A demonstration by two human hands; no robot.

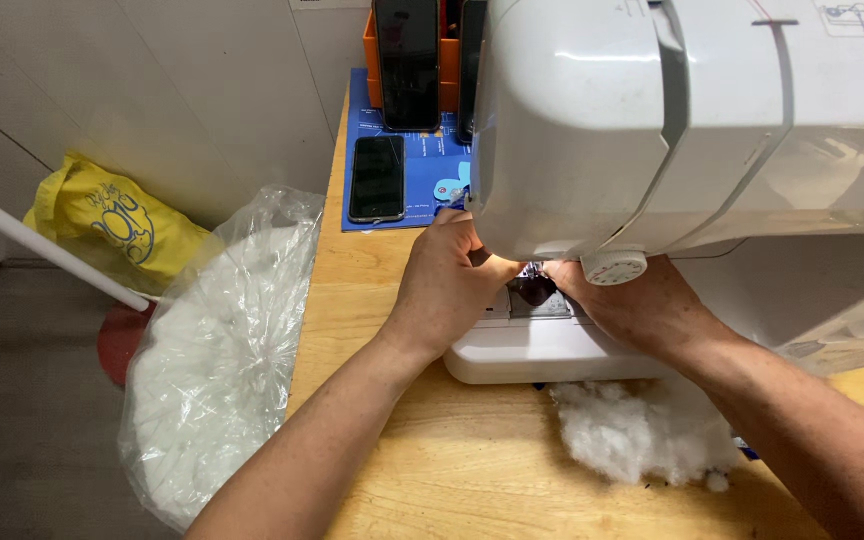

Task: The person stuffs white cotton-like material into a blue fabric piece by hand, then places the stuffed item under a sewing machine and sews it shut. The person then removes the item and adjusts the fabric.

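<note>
A white sewing machine (pixel 672 110) fills the upper right of the head view, standing on a wooden table (pixel 472 470). My left hand (pixel 442 285) rests on the machine's bed left of the needle area, fingers curled against a small dark piece of fabric (pixel 535 290). From the other side, my right hand (pixel 632 300) comes in under the machine's head and pinches the same dark piece. The needle itself is hidden by the machine's head.
A clump of white stuffing (pixel 642 430) lies on the table in front of the machine. A clear plastic bag of stuffing (pixel 217 360) hangs off the table's left edge. A black phone (pixel 377 178) lies on a blue mat (pixel 422 170); a yellow bag (pixel 117 225) sits on the floor.
</note>
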